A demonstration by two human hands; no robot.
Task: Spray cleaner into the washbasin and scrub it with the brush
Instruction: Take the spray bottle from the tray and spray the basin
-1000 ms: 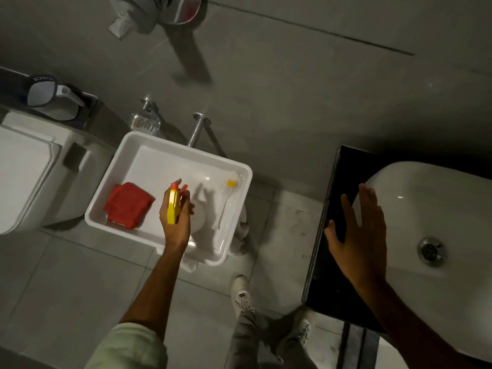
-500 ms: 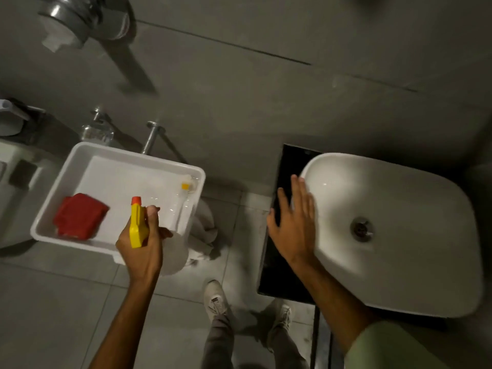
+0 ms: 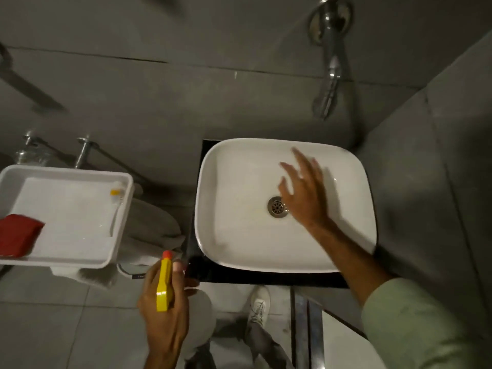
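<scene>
Washbasin (image 3: 239, 235) awaits cleaner: left hand (image 3: 165, 302) grips the spray bottle (image 3: 163, 283) beside it, right hand (image 3: 303, 193) spread empty over its drain (image 3: 277, 206)

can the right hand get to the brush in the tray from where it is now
Probably not without a shift: the right hand hovers open over the washbasin, while the brush lies in the white tray far left, beyond the left hand holding the spray bottle.

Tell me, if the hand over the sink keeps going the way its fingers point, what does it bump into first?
The right hand points toward the far side of the washbasin. It would probably meet the basin's back wall first, then the grey wall behind; its height above the bowl is unclear.
</scene>
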